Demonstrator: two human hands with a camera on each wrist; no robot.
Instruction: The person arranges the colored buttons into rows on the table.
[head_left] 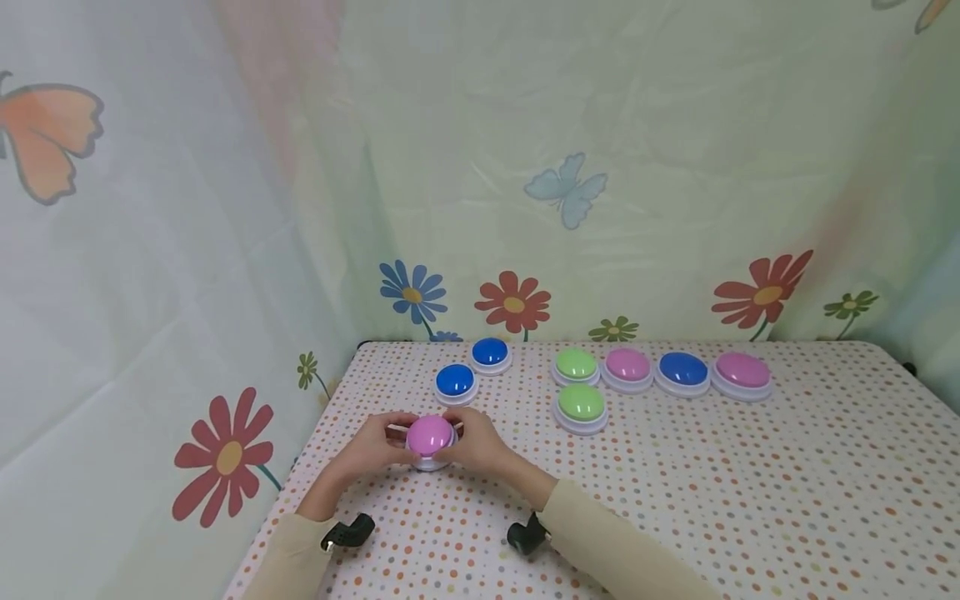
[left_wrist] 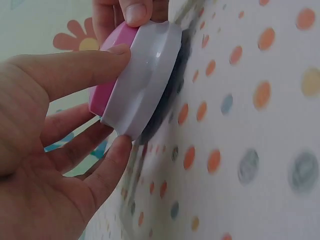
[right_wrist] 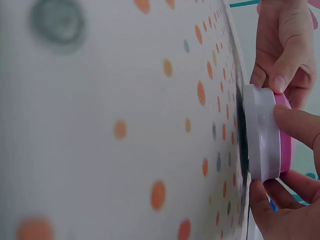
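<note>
The left hand [head_left: 372,443] holds the pink button [head_left: 430,435] from its left side, thumb [left_wrist: 107,65] at the seam of dome and base, fingers curving around the far side. The right hand [head_left: 474,442] mirrors it on the right, so the button sits between two bent grips, both narrowed to its width. Its white base [left_wrist: 145,80] faces the dotted tablecloth [head_left: 675,500], with a dark band under it in both wrist views; whether it rests there or hangs slightly raised is hard to tell.

Handling it well probably means keeping the hold low on the base, since pressure on the smooth dome could push it down or let fingers slip. Even force from both sides should keep the base level, and no fingertip should be caught beneath it.

Just beyond the hands stands the nearer blue button [head_left: 454,380], with the farther blue button [head_left: 491,351] behind and to its right; a careful person would keep knuckles off the nearer one. Well to the right, a row runs green [head_left: 576,363], pink [head_left: 627,364], blue [head_left: 682,368], pink [head_left: 742,369], with another green button [head_left: 581,402] in front of its left end.
</note>
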